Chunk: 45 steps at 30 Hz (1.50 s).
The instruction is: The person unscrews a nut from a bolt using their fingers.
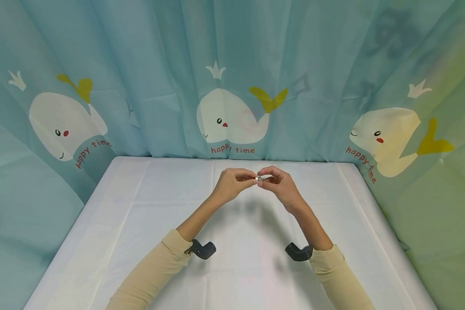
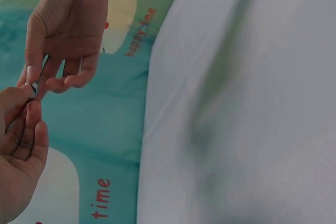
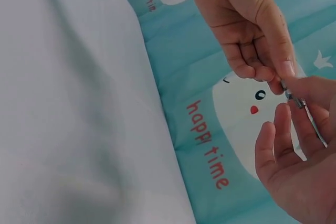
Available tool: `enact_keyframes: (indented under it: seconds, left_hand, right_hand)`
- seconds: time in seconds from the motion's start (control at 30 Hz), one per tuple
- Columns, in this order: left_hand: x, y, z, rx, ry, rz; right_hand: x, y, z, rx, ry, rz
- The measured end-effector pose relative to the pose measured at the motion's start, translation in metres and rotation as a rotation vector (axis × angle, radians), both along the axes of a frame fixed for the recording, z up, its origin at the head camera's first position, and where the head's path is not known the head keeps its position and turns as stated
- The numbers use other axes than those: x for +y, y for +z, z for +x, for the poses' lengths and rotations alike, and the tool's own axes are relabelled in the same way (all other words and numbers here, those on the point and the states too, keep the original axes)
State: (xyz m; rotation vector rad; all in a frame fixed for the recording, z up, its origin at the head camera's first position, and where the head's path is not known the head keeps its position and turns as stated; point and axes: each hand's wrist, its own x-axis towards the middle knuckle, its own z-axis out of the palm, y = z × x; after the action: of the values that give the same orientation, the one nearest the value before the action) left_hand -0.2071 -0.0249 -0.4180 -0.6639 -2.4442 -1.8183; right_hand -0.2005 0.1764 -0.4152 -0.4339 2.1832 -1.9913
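Note:
A small shiny metal piece, roughly cylindrical, is held up between both hands above the far part of the table. Thumb and fingertips of my left hand pinch its left end. From the other side, my right hand pinches it between thumb and fingers. In the right wrist view the metal piece shows a ridged silvery part near the right thumb. Fingertips cover much of it, so its exact kind cannot be made out. The left wrist view shows only a glint of it.
A white-covered table lies below the hands. Blue-green curtains printed with whales stand along its back and sides. A dark curved wrist mount juts inward from the left sleeve, and another mount from the right.

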Motion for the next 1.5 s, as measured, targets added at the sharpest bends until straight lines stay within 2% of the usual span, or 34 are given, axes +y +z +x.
enact_keyframes:
  seconds: [0.13, 0.27, 0.37, 0.63, 0.87, 1.2, 1.3, 1.5]
  left_hand:
    - [0.0002, 0.0015, 0.0007, -0.001, -0.001, 0.007]
    - [0.0013, 0.0026, 0.0009, 0.0, -0.007, 0.011]
    - [0.0021, 0.0036, 0.0013, 0.001, -0.01, 0.015]
    - [0.0027, 0.0053, 0.0029, -0.003, -0.019, 0.014]
    - [0.002, 0.0049, 0.0039, -0.025, -0.003, -0.005]
    - [0.0009, 0.003, 0.0043, -0.013, 0.007, -0.018]
    - [0.0004, 0.0027, 0.0042, -0.011, 0.006, -0.012]
    - [-0.0005, 0.0023, 0.0041, -0.02, -0.001, 0.007]
  right_hand:
    - [-0.0009, 0.0014, -0.0006, -0.014, -0.028, 0.038]
    - [-0.0015, 0.0019, -0.002, -0.084, -0.09, 0.097]
    - [-0.0011, 0.0015, -0.0023, -0.118, -0.093, 0.112]
    - [0.0011, -0.0003, -0.001, -0.101, -0.076, 0.089]
    - [0.0025, 0.0007, 0.0017, -0.046, -0.05, 0.065]
    - [0.0018, -0.0032, 0.0013, 0.006, -0.018, 0.009]
    - [0.0015, -0.003, 0.0011, -0.005, -0.021, 0.013]
    - [0.0003, 0.0, -0.0005, -0.1, -0.08, 0.084]
